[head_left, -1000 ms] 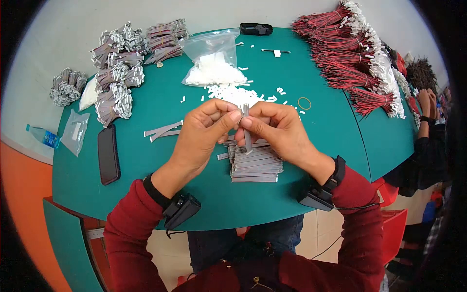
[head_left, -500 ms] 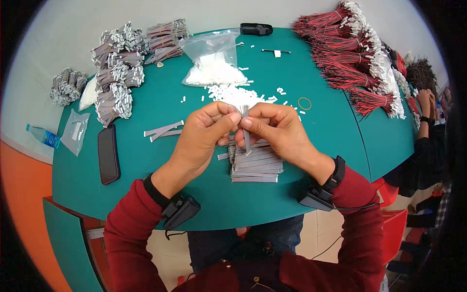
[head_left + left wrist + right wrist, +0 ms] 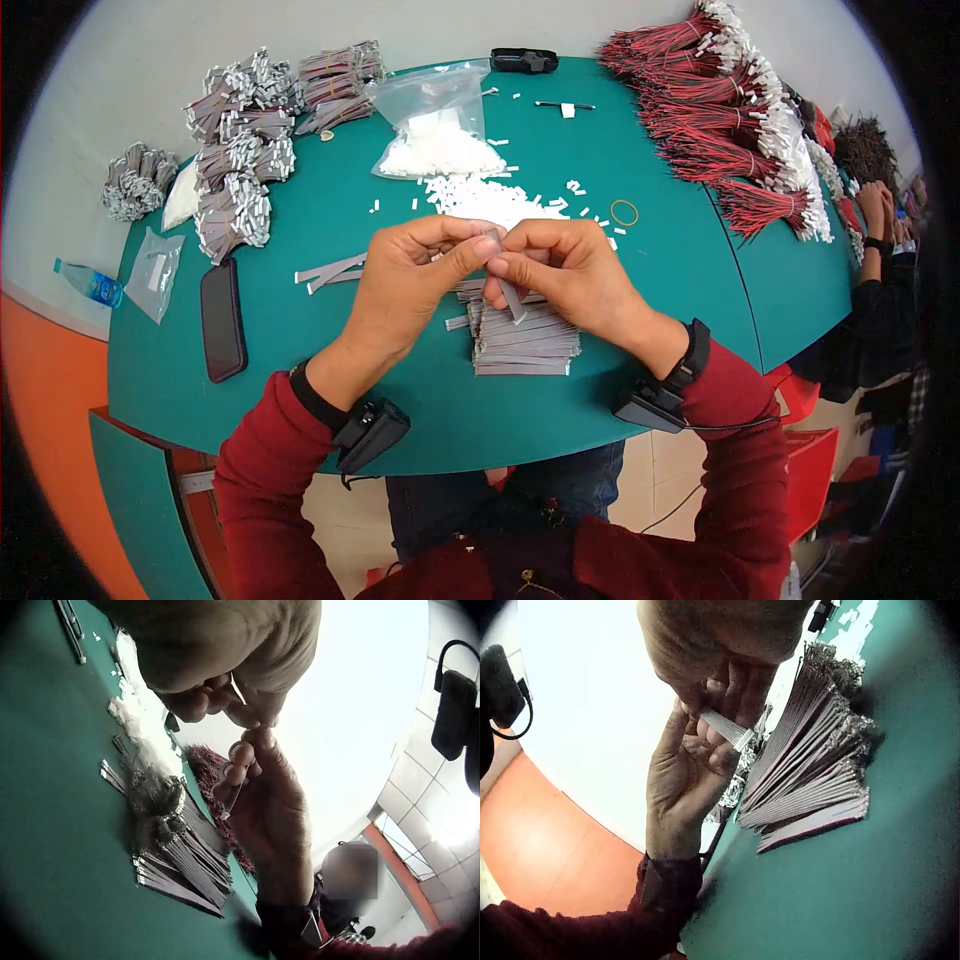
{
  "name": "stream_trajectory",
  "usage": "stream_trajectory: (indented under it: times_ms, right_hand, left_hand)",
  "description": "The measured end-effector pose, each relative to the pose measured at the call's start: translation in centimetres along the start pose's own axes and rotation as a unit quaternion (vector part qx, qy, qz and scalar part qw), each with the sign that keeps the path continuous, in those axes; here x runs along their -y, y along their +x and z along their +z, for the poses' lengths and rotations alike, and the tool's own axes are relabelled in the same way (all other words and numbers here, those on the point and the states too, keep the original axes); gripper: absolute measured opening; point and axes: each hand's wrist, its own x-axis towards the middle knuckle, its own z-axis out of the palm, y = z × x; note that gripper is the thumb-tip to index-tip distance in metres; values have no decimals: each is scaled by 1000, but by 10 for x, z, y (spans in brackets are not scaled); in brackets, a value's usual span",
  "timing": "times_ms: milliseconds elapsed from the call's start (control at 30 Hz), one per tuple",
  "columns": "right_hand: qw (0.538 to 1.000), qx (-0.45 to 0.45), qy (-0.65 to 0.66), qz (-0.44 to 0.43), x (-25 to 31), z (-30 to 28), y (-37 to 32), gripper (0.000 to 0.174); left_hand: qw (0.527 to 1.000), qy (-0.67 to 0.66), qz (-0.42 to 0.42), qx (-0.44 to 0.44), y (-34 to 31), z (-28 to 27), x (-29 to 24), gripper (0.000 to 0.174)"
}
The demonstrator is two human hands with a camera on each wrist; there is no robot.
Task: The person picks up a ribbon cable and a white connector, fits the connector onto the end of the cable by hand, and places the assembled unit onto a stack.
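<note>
a pale wall (image 3: pixel 440 25) rises behind a green counter (image 3: pixel 500 430), on which the stock sits in groups, probably so that each kind is easy to find. tied bundles of grey strips (image 3: pixel 235 210) lie toward the far left, and red-and-black wire bundles (image 3: pixel 700 120) are heaped to the far right, away from the middle where both hands meet.

the grey ribbon strip (image 3: pixel 513 303) is up off the counter between the fingertips, its lower end hanging over the pile of strips (image 3: pixel 525 350). the right hand (image 3: pixel 590 285) has its fingers curled and pinches the strip below its upper end between thumb and forefinger, which seems meant to steady it. the left hand (image 3: pixel 400 285) is curled too, thumb and forefinger closed on the strip's upper end; whether a small white piece is also in that pinch, i cannot tell. holding so close to the end likely stops the flexible ribbon from bending.

the pile lies just beneath the hands, its strips mostly side by side, and the loose white pieces (image 3: pixel 490 200) spread just beyond, in front of an open-looking clear bag (image 3: pixel 440 145); both seem placed for a short reach. a few loose strips (image 3: pixel 330 270) lie apart, on the left.
</note>
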Motion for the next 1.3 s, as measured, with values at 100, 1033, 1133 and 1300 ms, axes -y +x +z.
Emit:
stream_trajectory:
  times_ms: [100, 1033, 1133, 1300]
  right_hand:
    - [1000, 7, -11, -3, 0, 0, 0, 12]
    - [1000, -22, -5, 16, 2, 5, -1, 18]
    - [999, -20, -30, 13, 1, 2, -1, 18]
    - [999, -32, 10, 24, 0, -1, -1, 19]
  left_hand:
    - [1000, 13, -3, -4, -1, -1, -1, 20]
    - [996, 45, 53, -59, -2, 3, 7, 12]
    - [997, 30, 32, -60, -2, 5, 7, 14]
    - [998, -19, -29, -50, 1, -7, 10, 18]
